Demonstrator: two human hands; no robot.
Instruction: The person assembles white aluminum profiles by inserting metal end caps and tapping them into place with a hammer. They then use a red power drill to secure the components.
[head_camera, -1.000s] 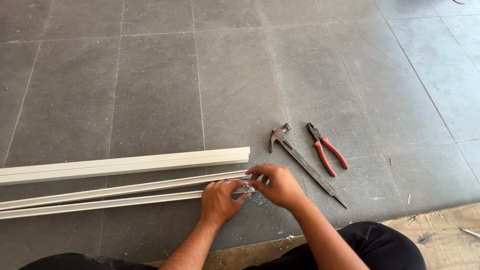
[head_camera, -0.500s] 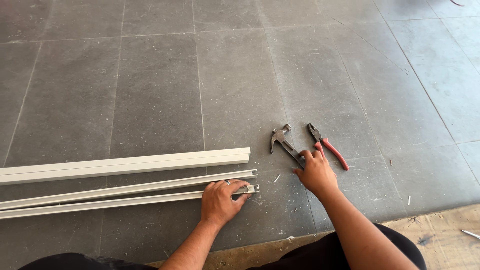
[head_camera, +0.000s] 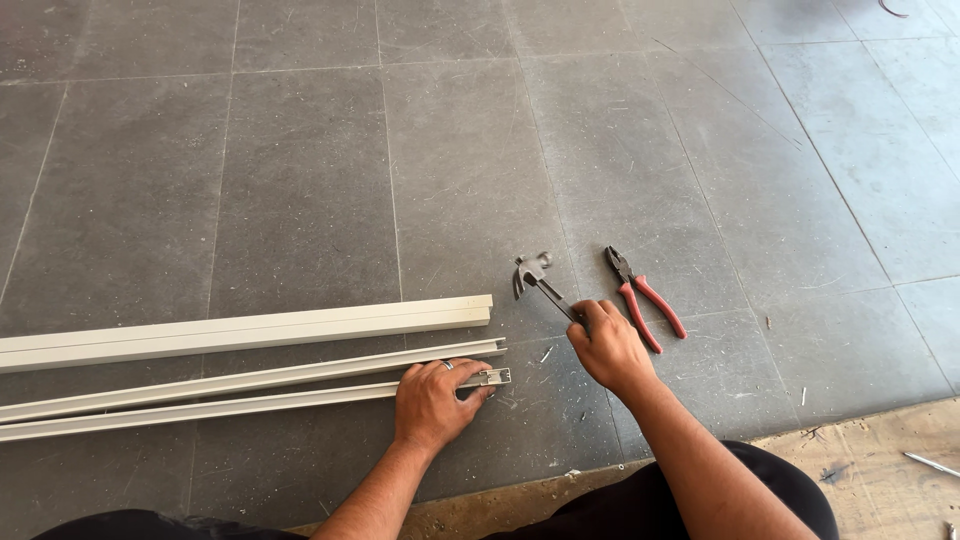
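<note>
Closed around the dark handle of a small steel claw hammer (head_camera: 545, 285), the right hand (head_camera: 607, 345) is seen with its fingers wrapped fully about the shaft, the grey head left free beyond the knuckles. From that fist the hammer's long axis is carried up and to the left, away from the person, so that the head lies on the far side of the grip, at or just above the grey tiled floor (head_camera: 300, 170); whether it touches cannot be told. Near the fist's left, the left hand (head_camera: 432, 402) is pressed palm-down, fingers curled, on the right end of a thin cream-coloured channel strip (head_camera: 200, 408), whose length is laid leftward across the tiles, roughly crosswise to the hammer. A small metal-looking end piece (head_camera: 495, 377) is shown just past the fingertips, between the two hands and nearer the left one. A second thin cream strip (head_camera: 250, 378) and a thicker cream rectangular trunking length (head_camera: 250, 328) are laid alongside, farther from the person. Just to the right of the gripping fist, red-handled pliers (head_camera: 645, 297) are left untouched on the floor.
</note>
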